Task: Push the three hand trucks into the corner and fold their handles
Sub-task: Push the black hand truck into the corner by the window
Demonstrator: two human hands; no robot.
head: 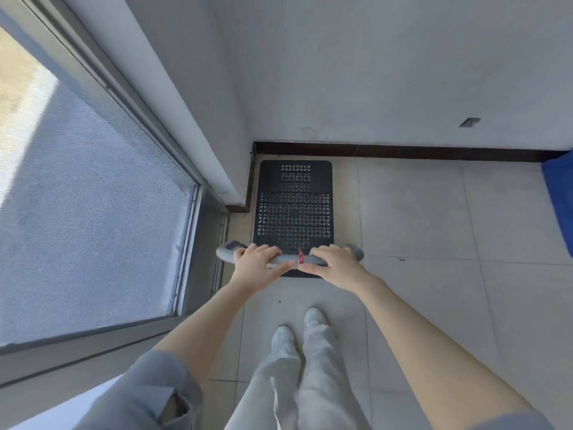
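One hand truck with a black perforated platform [294, 209] stands on the tiled floor, its far end close to the room's corner by the dark baseboard. Its grey handle bar [290, 259], marked with a red band near the middle, is upright in front of me. My left hand [255, 263] grips the bar's left half and my right hand [336, 265] grips its right half, thumbs toward each other. No other hand truck is in view.
A white wall [387, 72] with a dark baseboard [403, 149] closes the far side. A white pillar [198, 113] and a large window [86, 197] run along the left. Something blue [559, 193] lies at the right edge. My feet [299, 327] stand behind the truck.
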